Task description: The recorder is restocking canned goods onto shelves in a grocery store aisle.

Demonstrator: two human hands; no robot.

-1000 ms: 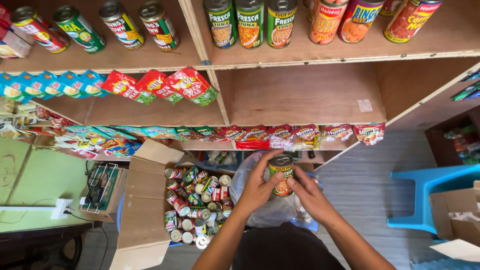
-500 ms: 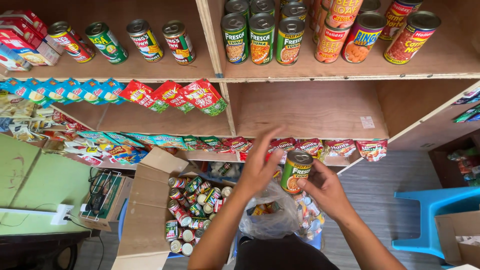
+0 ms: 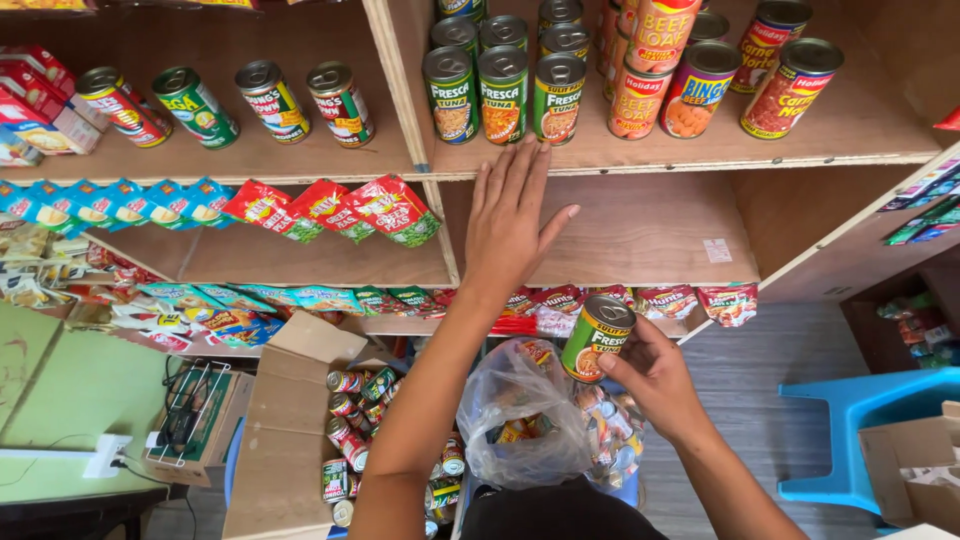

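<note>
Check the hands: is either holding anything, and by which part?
Right hand holds a green tuna can, fingers wrapped round its lower side wall. Left hand is open, holding nothing, fingertips reaching the shelf edge.

Little free room on the upper shelf; open space on the shelf below.

The left hand (image 3: 512, 222) reaches up with spread fingers, its tips at the front cans (image 3: 503, 92) of the upper shelf (image 3: 700, 155). These cans stand close together in rows, so no gap is between them. To the right, the red cans (image 3: 690, 85) block the way too. The lower shelf (image 3: 650, 235) is bare and open. The right hand (image 3: 655, 375) holds a green can (image 3: 597, 338) above a plastic bag (image 3: 520, 415).
</note>
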